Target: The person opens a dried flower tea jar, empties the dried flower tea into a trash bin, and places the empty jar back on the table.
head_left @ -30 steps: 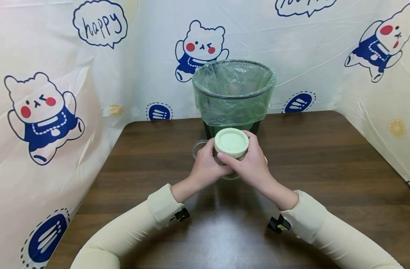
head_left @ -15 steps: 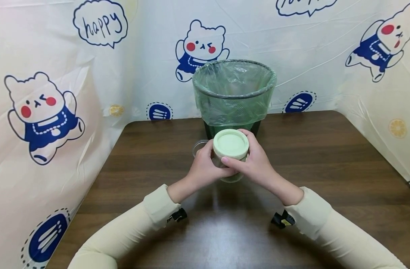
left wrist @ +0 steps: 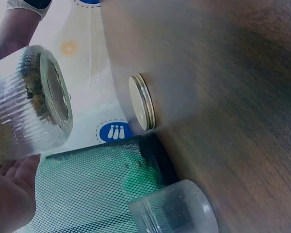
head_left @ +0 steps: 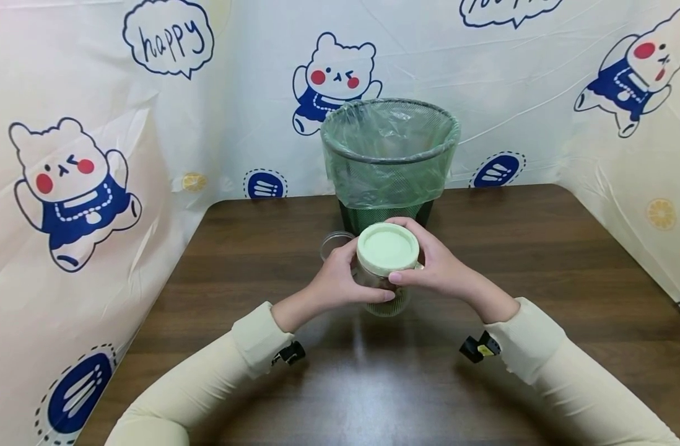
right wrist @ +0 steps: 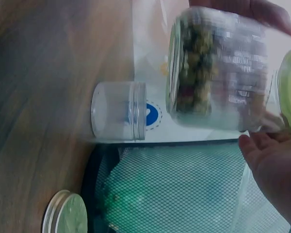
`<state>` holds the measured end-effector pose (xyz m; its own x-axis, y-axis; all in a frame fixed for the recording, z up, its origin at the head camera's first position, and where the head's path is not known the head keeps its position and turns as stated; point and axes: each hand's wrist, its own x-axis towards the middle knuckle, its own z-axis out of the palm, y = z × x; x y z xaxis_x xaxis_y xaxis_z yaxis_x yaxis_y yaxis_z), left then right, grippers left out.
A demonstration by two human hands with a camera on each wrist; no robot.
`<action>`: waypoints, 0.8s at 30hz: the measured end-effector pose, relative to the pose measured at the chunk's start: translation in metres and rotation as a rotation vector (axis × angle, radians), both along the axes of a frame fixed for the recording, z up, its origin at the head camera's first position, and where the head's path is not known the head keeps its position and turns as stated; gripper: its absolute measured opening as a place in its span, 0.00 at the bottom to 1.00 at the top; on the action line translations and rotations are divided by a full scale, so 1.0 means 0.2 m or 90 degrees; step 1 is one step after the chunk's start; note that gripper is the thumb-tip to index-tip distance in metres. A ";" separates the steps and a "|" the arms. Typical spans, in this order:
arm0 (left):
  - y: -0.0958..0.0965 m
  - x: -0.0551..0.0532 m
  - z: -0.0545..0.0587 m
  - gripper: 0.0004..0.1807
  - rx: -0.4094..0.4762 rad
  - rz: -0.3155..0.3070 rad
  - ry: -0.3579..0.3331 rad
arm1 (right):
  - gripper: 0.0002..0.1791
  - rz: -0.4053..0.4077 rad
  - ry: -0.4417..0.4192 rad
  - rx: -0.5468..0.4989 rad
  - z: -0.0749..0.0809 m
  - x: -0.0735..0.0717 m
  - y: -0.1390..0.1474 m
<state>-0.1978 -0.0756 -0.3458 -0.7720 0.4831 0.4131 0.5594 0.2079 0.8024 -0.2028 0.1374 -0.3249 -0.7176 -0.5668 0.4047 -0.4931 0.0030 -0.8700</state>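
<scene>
A ribbed glass jar point(head_left: 373, 280) with a pale green lid point(head_left: 387, 246) is held up in front of the bin. Its lower part holds dried, brownish-green bits point(right wrist: 196, 68), seen in the right wrist view. My left hand point(head_left: 337, 282) grips the body, thumb across the near side. My right hand point(head_left: 437, 266) holds the upper right side, thumb just below the lid's rim and fingers behind. In the right wrist view a narrow space shows between the glass body and the lid; whether the lid is loose I cannot tell.
A mesh bin point(head_left: 392, 179) lined with a green plastic bag stands at the table's back. Before it lie a clear plastic jar point(right wrist: 116, 111), on the left, and a silver-edged screw lid point(left wrist: 142, 102), hidden by the hands in the head view. Printed cloth surrounds the brown table point(head_left: 251, 260).
The jar has come slightly nearer to me. My right thumb has shifted right along the jar, and the right wrist has swung outward. The left hand keeps its grip.
</scene>
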 end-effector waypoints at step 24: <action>0.03 0.00 -0.01 0.41 0.025 0.124 0.050 | 0.44 -0.169 -0.019 -0.046 -0.02 0.07 -0.06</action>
